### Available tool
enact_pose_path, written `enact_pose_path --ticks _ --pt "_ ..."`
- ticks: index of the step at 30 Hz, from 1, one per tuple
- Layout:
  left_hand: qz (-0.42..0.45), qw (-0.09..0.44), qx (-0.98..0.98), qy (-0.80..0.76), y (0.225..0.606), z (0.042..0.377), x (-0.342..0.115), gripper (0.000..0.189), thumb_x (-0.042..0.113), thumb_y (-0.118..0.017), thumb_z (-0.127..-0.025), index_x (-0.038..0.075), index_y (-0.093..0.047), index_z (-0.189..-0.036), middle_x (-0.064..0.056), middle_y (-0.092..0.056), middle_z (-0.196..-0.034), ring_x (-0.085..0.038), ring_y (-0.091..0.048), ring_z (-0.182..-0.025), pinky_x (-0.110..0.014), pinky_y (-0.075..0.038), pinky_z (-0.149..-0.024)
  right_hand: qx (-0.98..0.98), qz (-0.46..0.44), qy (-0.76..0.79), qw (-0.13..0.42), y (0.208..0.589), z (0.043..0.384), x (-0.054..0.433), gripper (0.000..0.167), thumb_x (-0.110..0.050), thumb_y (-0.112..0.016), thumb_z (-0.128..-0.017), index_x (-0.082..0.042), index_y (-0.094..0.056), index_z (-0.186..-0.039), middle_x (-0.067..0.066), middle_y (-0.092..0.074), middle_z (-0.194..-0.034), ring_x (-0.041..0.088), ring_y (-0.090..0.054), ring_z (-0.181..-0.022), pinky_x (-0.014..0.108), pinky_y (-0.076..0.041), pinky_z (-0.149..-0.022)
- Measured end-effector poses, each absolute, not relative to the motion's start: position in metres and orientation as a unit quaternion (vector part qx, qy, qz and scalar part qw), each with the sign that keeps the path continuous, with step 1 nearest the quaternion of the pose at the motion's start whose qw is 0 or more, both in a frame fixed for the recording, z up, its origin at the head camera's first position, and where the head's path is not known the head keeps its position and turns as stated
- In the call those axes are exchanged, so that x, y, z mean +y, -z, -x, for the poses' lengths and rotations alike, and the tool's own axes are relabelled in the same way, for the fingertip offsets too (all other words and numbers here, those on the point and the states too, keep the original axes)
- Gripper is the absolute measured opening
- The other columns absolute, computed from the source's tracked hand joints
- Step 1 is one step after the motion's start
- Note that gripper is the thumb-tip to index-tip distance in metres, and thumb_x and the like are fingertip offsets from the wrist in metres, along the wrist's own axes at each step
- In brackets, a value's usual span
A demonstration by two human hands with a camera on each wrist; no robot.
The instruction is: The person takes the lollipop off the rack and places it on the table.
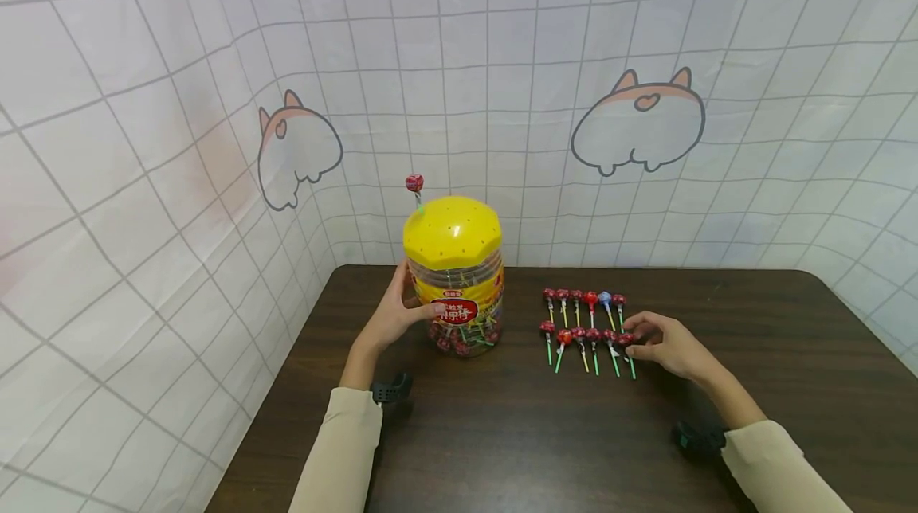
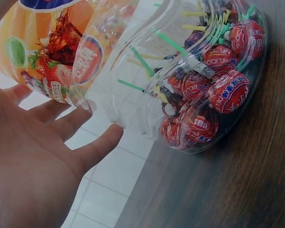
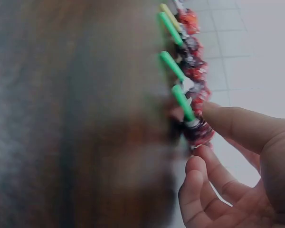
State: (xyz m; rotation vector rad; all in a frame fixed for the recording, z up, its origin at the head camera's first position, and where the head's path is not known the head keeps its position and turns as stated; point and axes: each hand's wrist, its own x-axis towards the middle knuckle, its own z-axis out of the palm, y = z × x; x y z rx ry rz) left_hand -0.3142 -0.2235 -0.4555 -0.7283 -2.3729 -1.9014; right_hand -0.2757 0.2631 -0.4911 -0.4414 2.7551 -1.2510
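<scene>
A clear plastic jar with a yellow lid stands upright on the table, lollipops visible through its lower wall. My left hand rests against its left side, thumb over the front label; the left wrist view shows the fingers spread and fairly straight, tips at the plastic. To the right, several lollipops lie in two rows. At the right end of the front row, my right hand pinches a dark red lollipop by its head between thumb and fingers, its green stick pointing toward me.
One red lollipop sticks up from a hole at the lid's left edge. The back row holds a blue-wrapped lollipop among red ones. Behind the dark wooden table hangs a white gridded curtain.
</scene>
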Motion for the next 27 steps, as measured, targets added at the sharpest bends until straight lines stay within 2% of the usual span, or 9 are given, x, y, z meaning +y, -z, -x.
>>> enact_pose_path --ticks 4,7,13,19,27 --pt "0.234 0.008 -0.758 0.609 0.455 0.314 -0.224 0.095 0.027 -0.08 -0.09 0.042 -0.017 -0.16 -0.005 -0.04 -0.154 -0.033 -0.046 -0.139 -0.062 -0.043 -0.112 0.899 0.146 0.411 0.034 0.481 0.277 0.265 0.041 -0.016 -0.074 -0.094 -0.002 -0.06 -0.13 0.022 -0.062 -0.113 0.022 -0.059 -0.082 0.031 -0.048 -0.064" --pt "0.235 0.009 -0.757 0.609 0.455 0.315 -0.223 0.096 0.025 -0.079 -0.09 0.042 -0.017 -0.16 -0.006 -0.041 -0.154 -0.033 -0.047 -0.139 -0.062 -0.043 -0.112 0.896 0.151 0.417 0.028 0.468 0.278 0.264 0.042 -0.017 -0.074 -0.095 -0.002 -0.059 -0.132 0.023 -0.061 -0.115 0.022 -0.061 -0.083 0.032 -0.05 -0.066" --pt "0.235 0.01 -0.755 0.612 0.455 0.315 -0.223 0.097 0.02 -0.079 -0.091 0.042 -0.016 -0.161 -0.007 -0.04 -0.154 -0.034 -0.046 -0.139 -0.062 -0.043 -0.111 0.882 0.187 0.432 0.02 0.425 0.278 0.248 0.038 -0.021 -0.07 -0.098 -0.008 -0.06 -0.132 0.014 -0.065 -0.109 0.02 -0.066 -0.091 0.036 -0.058 -0.076" --pt "0.233 0.008 -0.757 0.611 0.456 0.314 -0.224 0.097 0.024 -0.08 -0.09 0.042 -0.016 -0.161 -0.006 -0.041 -0.153 -0.033 -0.048 -0.138 -0.063 -0.042 -0.112 0.871 0.228 0.435 -0.002 0.382 0.279 0.208 0.035 -0.03 -0.066 -0.101 -0.016 -0.061 -0.132 0.007 -0.067 -0.109 0.019 -0.066 -0.1 0.029 -0.056 -0.082" --pt "0.233 0.009 -0.759 0.608 0.456 0.316 -0.223 0.096 0.016 -0.077 -0.092 0.037 -0.015 -0.162 -0.009 -0.041 -0.154 -0.034 -0.048 -0.137 -0.062 -0.043 -0.111 0.836 0.289 0.463 -0.054 0.333 0.285 0.133 0.031 -0.026 -0.068 -0.1 -0.016 -0.063 -0.129 0.006 -0.067 -0.111 0.023 -0.064 -0.1 0.031 -0.058 -0.082"
